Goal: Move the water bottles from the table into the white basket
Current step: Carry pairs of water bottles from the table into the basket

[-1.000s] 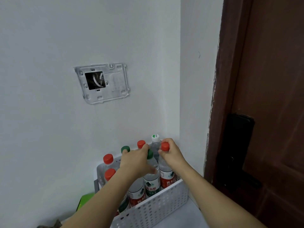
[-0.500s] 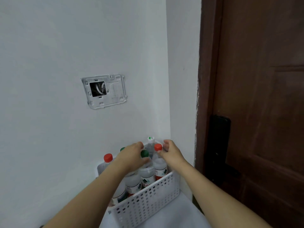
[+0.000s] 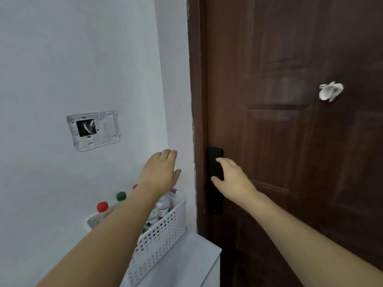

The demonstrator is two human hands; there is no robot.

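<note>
**Entry: bottles stowed, both hands free**

Brown panelled door [image 3: 290,141]: fills the right of the view, carrying a black lock plate [image 3: 215,179] at its left edge and a small white hook [image 3: 330,91] higher up.

White wall [image 3: 83,59]: bears a bare mounting plate [image 3: 93,130] with an open cut-out.

White counter [image 3: 186,264]: tucked into the corner between wall and door frame.

White basket [image 3: 159,233]: perforated plastic, standing on the counter against the wall (likely pushed into the corner for support).

Water bottles [image 3: 163,206]: upright inside the basket, packed close; none shows on the visible counter, so the task looks finished. One red cap [image 3: 102,206] and one green cap [image 3: 121,196] stand clear of the forearm. Labels are red-and-white and green-and-white; their print is too blurred to read.

Left hand [image 3: 160,172]: raised above the basket, fingers straight and released, holding nothing.

Right hand [image 3: 232,179]: in front of the lock plate, fingers loosely spread and empty; whether it touches the plate cannot be told.
</note>
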